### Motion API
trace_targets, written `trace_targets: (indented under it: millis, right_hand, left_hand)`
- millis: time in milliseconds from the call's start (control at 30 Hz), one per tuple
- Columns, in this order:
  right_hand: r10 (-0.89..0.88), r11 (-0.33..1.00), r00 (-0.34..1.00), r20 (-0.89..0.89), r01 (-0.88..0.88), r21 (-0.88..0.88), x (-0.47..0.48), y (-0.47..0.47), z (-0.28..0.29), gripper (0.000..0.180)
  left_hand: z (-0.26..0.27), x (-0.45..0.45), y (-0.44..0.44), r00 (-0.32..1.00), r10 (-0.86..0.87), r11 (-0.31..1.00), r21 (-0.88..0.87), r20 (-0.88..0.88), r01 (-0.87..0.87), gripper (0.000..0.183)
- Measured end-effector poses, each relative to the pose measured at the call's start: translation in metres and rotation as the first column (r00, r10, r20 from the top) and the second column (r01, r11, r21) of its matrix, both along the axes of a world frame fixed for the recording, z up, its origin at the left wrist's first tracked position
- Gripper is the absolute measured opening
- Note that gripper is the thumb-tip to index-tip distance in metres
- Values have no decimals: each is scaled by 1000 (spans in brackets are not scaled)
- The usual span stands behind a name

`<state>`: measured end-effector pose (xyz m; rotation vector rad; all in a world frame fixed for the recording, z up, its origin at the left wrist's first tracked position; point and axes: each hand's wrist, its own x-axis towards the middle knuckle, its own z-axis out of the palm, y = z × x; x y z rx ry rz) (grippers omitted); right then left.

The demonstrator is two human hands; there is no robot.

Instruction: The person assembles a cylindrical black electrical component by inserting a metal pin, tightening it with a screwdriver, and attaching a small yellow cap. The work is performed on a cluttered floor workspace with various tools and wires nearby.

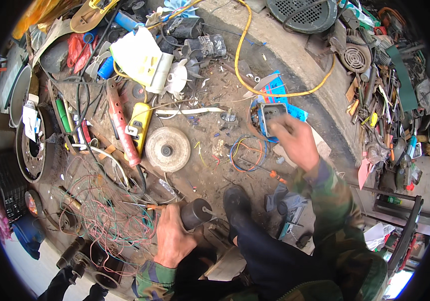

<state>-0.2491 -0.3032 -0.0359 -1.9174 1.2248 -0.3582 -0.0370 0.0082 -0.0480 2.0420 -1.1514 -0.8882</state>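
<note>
My left hand (175, 233) is closed around a dark cylindrical part (197, 213), perhaps a capacitor, with a pale lead at its end. At the fingers of that hand shows the orange handle of a screwdriver (156, 207), its shaft pointing left; whether the hand grips it too is unclear. My right hand (297, 139), blurred, reaches to an open grey terminal box (274, 113) on a blue electric motor body. Its fingertips are hard to make out, and I cannot tell what they hold. Below the box lies a loop of blue, orange and yellow wire (248, 153), with another orange-handled screwdriver (271, 173) beside it.
A round grinding wheel (167, 149) lies mid-floor, near a yellow power strip (139, 128) and a red perforated tube (121, 122). Tangled thin wires (109, 214) spread at left. A yellow cable (243, 41) arcs behind the motor. Scrap tools (373, 90) crowd the right.
</note>
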Motion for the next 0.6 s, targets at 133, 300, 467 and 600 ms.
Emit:
trace_targets:
  millis: [133, 300, 467, 600]
  right_hand:
    - [348, 937, 937, 8, -348, 37, 167, -61, -15, 28]
    - [157, 927, 744, -649, -339, -164, 205, -158, -98, 33]
    - [29, 951, 669, -743, -248, -186, 198, -188, -121, 35]
    - [-74, 982, 627, -775, -91, -168, 185, -203, -144, 39]
  left_hand:
    - [1, 5, 4, 999, 27, 999, 20, 17, -28, 60]
    - [1, 5, -4, 999, 31, 999, 23, -24, -30, 61]
    - [2, 21, 13, 995, 100, 995, 9, -7, -100, 64]
    - [5, 26, 15, 993, 115, 993, -10, -20, -116, 64]
